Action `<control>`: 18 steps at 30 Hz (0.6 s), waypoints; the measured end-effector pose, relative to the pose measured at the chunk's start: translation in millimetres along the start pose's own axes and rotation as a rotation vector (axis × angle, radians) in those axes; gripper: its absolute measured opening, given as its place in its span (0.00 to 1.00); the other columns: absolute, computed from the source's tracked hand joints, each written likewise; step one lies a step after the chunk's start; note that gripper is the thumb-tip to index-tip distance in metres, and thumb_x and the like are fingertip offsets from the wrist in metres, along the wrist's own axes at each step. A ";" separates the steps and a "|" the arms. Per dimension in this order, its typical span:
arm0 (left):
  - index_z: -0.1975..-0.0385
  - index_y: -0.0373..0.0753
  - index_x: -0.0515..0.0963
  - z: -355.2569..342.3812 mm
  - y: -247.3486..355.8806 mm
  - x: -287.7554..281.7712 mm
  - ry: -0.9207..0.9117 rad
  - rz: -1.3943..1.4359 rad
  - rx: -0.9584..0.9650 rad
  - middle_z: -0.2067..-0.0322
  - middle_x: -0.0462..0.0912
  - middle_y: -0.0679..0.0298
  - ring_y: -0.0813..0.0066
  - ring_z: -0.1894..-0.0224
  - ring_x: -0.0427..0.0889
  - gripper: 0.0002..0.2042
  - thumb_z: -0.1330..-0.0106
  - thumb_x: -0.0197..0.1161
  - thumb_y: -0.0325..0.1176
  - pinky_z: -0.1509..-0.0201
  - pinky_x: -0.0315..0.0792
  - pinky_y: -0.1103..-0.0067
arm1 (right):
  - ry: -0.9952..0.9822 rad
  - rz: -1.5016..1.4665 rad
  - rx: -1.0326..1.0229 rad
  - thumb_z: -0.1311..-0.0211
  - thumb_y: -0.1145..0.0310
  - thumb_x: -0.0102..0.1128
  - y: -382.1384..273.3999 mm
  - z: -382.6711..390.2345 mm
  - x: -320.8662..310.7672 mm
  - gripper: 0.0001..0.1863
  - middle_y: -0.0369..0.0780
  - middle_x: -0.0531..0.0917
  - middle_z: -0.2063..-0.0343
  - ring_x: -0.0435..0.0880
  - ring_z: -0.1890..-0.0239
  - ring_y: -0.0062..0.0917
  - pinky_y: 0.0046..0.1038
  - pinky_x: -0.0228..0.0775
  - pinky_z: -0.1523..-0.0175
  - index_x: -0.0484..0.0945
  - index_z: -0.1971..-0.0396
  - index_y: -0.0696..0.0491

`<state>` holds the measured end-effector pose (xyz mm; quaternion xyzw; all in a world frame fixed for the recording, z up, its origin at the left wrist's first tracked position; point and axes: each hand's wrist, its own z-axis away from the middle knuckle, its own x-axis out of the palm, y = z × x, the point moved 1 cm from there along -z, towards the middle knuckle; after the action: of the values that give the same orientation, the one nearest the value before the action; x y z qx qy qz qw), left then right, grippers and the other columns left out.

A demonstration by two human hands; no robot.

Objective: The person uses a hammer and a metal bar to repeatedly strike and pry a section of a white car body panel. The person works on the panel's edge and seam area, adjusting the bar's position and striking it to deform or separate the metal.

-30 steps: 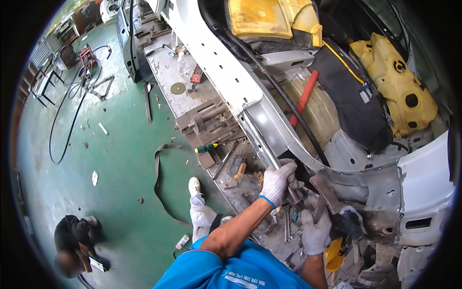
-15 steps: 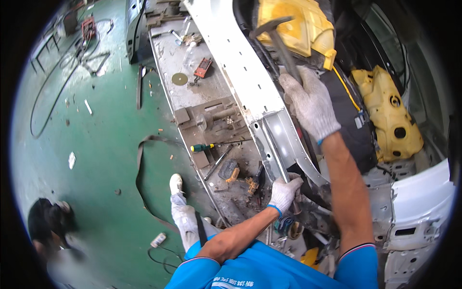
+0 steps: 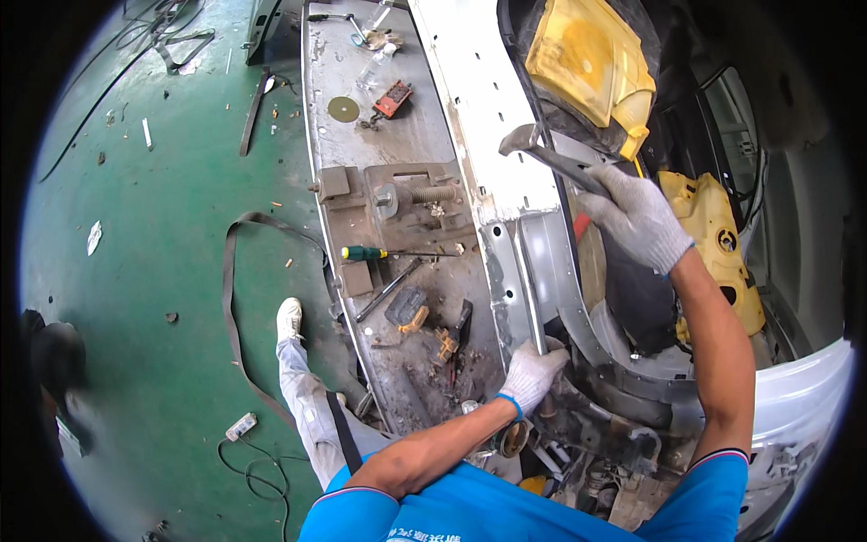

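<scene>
My gloved right hand [image 3: 639, 219] is closed round the handle of a hammer [image 3: 564, 164]. The hammer's head points left, over the edge of the white car body panel [image 3: 488, 135]. Lower and to the left, my gloved left hand [image 3: 533, 375] grips a long metal bar [image 3: 527, 289] near its lower end. That bar lies along the bare silver sill [image 3: 560, 257], its far end by the edge of the white panel. Whether the bar's tip touches the metal cannot be made out.
Left of the sill, a metal bench [image 3: 424, 131] bears a green-handled screwdriver [image 3: 363, 254], a battery pack [image 3: 408, 307], a red tool [image 3: 392, 99] and a cutting disc [image 3: 343, 109]. Yellow moulded parts [image 3: 587, 63] lie inside the car body. A strap [image 3: 232, 298] and a power strip [image 3: 241, 426] lie on the green floor.
The hammer has come down toward the sill and swung so its head points more to the left. My left hand keeps its grip on the bar. The whole view has shifted.
</scene>
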<state>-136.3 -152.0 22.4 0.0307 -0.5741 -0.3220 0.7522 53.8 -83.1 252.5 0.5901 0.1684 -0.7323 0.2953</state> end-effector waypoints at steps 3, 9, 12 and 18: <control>0.62 0.27 0.84 -1.1 2.1 2.8 0.054 -0.020 0.024 0.78 0.82 0.61 0.74 0.78 0.82 0.11 0.32 0.67 0.31 0.74 0.78 0.73 | -0.001 -0.053 -0.033 0.24 0.55 0.62 7.1 8.2 5.2 0.17 0.50 0.84 0.72 0.88 0.64 0.48 0.44 0.78 0.56 0.81 0.50 0.55; 0.56 0.28 0.80 -9.3 -7.6 -1.6 -0.049 0.089 -0.032 0.80 0.80 0.62 0.74 0.82 0.79 0.09 0.30 0.68 0.27 0.78 0.77 0.75 | -0.072 0.105 -0.012 0.22 0.51 0.59 15.0 24.7 14.5 0.19 0.50 0.86 0.72 0.90 0.64 0.49 0.46 0.81 0.58 0.82 0.50 0.53; 0.55 0.27 0.80 -8.1 -8.2 -4.0 -0.031 0.084 -0.065 0.80 0.80 0.61 0.73 0.83 0.80 0.10 0.30 0.68 0.27 0.78 0.77 0.74 | -0.070 0.252 -0.081 0.23 0.50 0.58 7.9 39.5 29.4 0.19 0.49 0.87 0.73 0.91 0.66 0.47 0.47 0.84 0.60 0.83 0.55 0.52; 0.56 0.28 0.80 -8.4 -6.4 -6.6 -0.045 0.121 -0.075 0.81 0.80 0.63 0.74 0.83 0.81 0.09 0.30 0.67 0.27 0.78 0.77 0.75 | -0.245 0.374 0.068 0.24 0.50 0.60 -1.6 48.0 66.3 0.20 0.48 0.87 0.76 0.92 0.71 0.46 0.47 0.84 0.66 0.82 0.64 0.54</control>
<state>-132.6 -156.4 11.3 -0.0393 -0.5792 -0.2979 0.7578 7.5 -125.9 200.3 0.5274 -0.0059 -0.7363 0.4239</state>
